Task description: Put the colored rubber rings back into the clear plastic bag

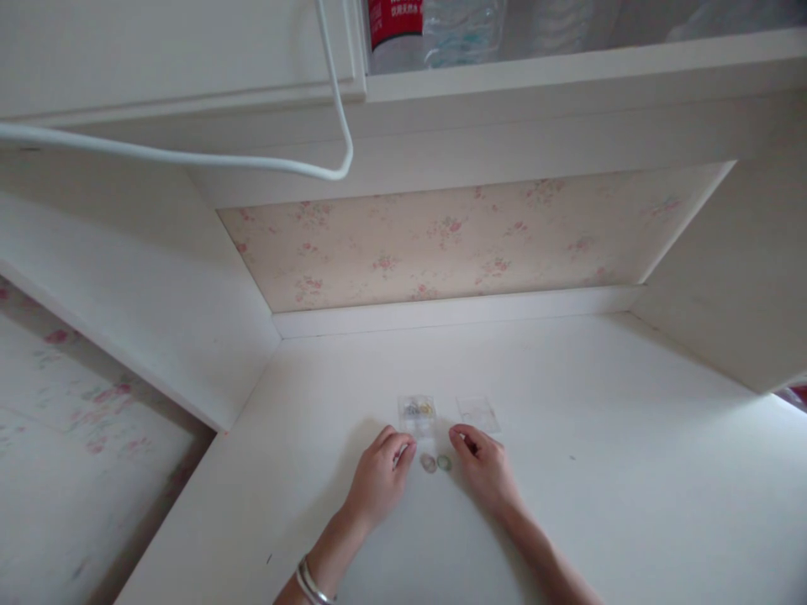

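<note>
Two small rings lie side by side on the white desktop between my hands: a pinkish-brown ring (429, 463) and a green ring (445, 463). Just left of them is my left hand (380, 472), its thumb and forefinger pinched together near the lower edge of a small clear packet (417, 410). Silver and gold-coloured bits show inside that packet. On the other side my right hand (485, 467) is curled in a pinch too, below a second clear packet (477, 412) with thin contents I cannot make out. Whatever either pinch holds, if anything, is too small to tell.
The white desktop (605, 521) runs between side panels, with flowered wallpaper (441, 244) behind it. Overhead, a shelf (567, 71) holds plastic bottles (463, 34). A white cable or rod (252, 161) crosses the upper left. A dark speck (269, 558) lies left of my wrist.
</note>
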The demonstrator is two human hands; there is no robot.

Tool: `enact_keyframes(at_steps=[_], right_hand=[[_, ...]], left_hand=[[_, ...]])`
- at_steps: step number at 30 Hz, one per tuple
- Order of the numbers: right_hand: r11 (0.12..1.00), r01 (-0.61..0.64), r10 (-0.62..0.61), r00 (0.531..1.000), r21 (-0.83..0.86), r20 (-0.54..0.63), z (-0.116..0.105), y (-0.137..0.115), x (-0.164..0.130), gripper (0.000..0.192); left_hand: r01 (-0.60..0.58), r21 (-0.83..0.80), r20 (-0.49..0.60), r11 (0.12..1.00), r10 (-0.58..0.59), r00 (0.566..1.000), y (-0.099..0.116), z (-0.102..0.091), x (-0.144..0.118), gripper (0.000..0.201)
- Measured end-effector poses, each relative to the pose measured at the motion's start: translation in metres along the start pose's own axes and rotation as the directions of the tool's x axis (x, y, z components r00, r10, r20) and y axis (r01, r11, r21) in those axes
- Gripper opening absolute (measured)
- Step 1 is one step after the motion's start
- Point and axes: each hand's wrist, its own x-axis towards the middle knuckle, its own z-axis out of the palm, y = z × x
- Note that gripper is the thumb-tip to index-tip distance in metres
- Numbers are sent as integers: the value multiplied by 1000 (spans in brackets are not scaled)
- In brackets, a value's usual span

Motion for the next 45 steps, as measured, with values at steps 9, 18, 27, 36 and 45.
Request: enact_keyframes(at_steps=[9,18,27,36,45], right_hand=[[1000,-6,6,1000,-14,-19,-1,-1,0,38],[989,-133,142,977,62,-156,9,-10,11,39],[990,-104,121,972,97,-199,7,-11,15,38],[991,-92,109,978,101,-180,9,-14,15,35],[990,-91,108,980,106,-167,9,-13,13,36]], left_hand=[[-25,-5,77,1000,25,997,3,18,-11,25],[-136,139,116,981,120,986,-3,21,-14,19],[-157,231,131,960,129,983,-4,24,-13,19],[-153,258,128,954,123,984,-7,25,-14,20],[-160,272,138,949,126,982,-8,27,-15,24]])
